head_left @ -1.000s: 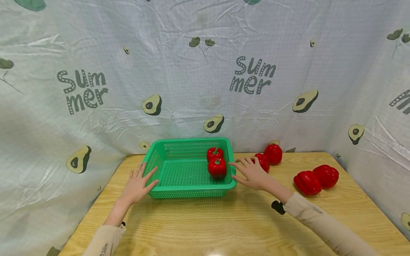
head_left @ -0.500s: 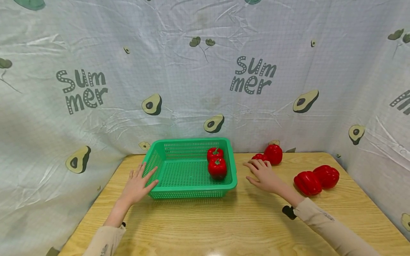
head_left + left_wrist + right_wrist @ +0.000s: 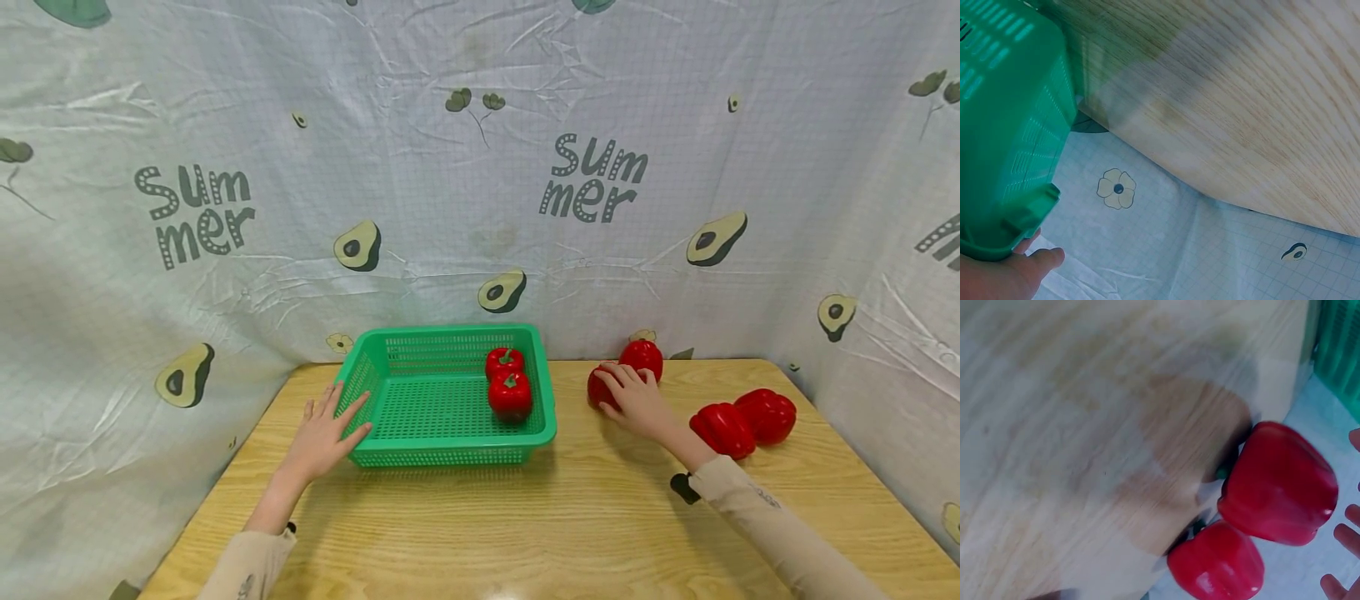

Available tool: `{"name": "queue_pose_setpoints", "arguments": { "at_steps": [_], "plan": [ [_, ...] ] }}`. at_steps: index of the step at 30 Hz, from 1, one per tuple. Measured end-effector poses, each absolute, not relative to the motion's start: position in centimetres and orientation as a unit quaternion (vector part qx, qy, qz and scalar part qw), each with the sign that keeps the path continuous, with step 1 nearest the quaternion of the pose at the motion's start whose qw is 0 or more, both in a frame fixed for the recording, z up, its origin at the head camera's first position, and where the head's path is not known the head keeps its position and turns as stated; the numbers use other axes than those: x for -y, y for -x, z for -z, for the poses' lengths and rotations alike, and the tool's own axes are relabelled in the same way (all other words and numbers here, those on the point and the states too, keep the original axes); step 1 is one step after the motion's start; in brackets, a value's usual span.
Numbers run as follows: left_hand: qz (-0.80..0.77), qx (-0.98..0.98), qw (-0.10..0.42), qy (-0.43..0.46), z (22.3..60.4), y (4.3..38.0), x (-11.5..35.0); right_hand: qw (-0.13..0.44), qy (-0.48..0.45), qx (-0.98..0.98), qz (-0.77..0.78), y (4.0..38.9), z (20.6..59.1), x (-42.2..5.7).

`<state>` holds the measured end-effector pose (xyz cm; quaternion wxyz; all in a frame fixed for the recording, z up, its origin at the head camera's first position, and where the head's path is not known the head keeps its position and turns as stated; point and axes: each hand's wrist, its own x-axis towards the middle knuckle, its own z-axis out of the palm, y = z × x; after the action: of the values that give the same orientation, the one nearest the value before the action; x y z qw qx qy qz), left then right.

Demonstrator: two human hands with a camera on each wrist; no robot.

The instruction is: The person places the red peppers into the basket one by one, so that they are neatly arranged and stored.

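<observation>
Our right hand (image 3: 637, 402) reaches over a glossy red, blocky bell pepper (image 3: 1282, 484) to the right of the rectangular green plastic basket (image 3: 450, 443) with slotted walls. Its fingers are spread and not closed round the pepper; whether a fingertip touches it, we cannot tell. We judge the step to be taking hold, so we do well to set thumb and fingers on opposite sides of its widest part before lifting. Just beside it, also right of the basket, sits a second shiny red pepper (image 3: 642, 358); a careful squeeze should avoid nudging that one. Farther right of the basket, two smooth red peppers (image 3: 765, 415) lie together on the pale wood-grain table (image 3: 480, 517). Inside the basket, by its right wall, are two green-stemmed red peppers (image 3: 510, 396). Our left hand (image 3: 317, 437) lies spread at the basket's left rim, well placed for steadying it. Behind the basket hangs a whitish avocado-printed cloth (image 3: 420, 192).
</observation>
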<state>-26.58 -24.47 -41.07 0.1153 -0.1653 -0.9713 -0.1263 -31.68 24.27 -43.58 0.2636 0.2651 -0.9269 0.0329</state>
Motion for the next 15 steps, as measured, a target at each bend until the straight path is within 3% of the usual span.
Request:
{"name": "queue_pose_setpoints", "arguments": {
  "at_steps": [15],
  "plan": [
    [0.128, 0.971, 0.116, 0.164, 41.2, 26.6, 24.5, 0.206, -0.226, 0.952, -0.015, 34.4, 43.6, -24.0]
  ]
}}
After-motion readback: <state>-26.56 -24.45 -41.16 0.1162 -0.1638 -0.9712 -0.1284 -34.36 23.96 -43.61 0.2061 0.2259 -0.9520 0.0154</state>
